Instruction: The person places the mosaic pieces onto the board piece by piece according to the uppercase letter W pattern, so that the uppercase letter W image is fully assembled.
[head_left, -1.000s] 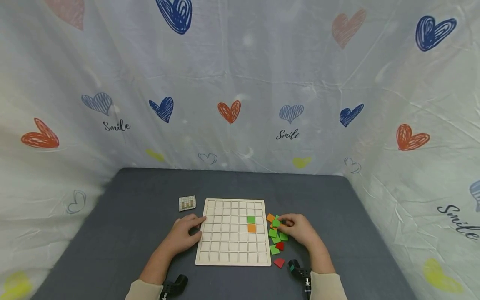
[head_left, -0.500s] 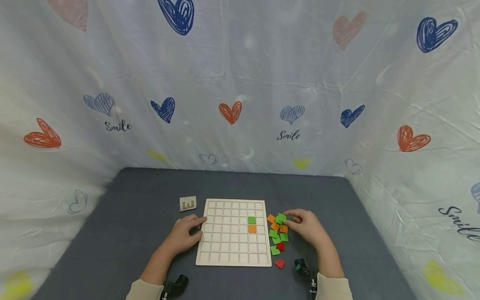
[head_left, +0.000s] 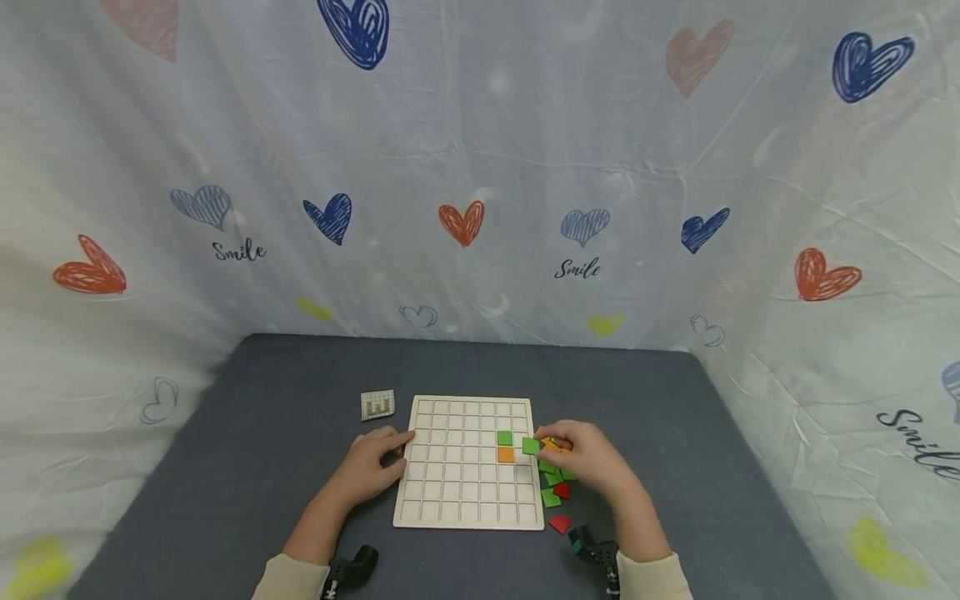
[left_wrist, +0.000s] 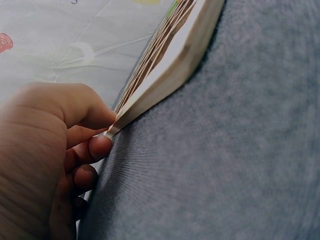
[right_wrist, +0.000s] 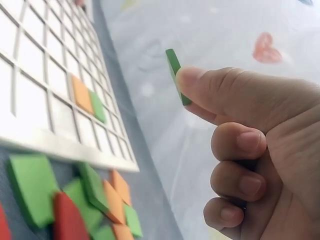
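A pale wooden grid board (head_left: 461,490) lies on the dark cloth. One green square tile (head_left: 505,437) sits in it, with an orange square tile (head_left: 506,455) directly in front. My left hand (head_left: 364,467) rests at the board's left side, thumb and index finger apart and touching its edge (left_wrist: 150,100). In the right wrist view, my right hand (right_wrist: 250,115) pinches another green square tile (right_wrist: 173,67) between thumb and forefinger, its other fingers curled. The head view puts this held tile over the board's right edge, apart from the placed ones.
Loose green, orange and red pieces (head_left: 551,498) lie in a heap along the board's right side, partly under my right hand. A red piece (head_left: 559,524) lies nearest me. A small patterned card (head_left: 377,405) is behind my left hand. A heart-printed curtain (head_left: 510,167) hangs behind the table.
My right hand first drew back from the heap to the right with a green tile, then moved left to the board's right edge. My left hand has stayed at the board.
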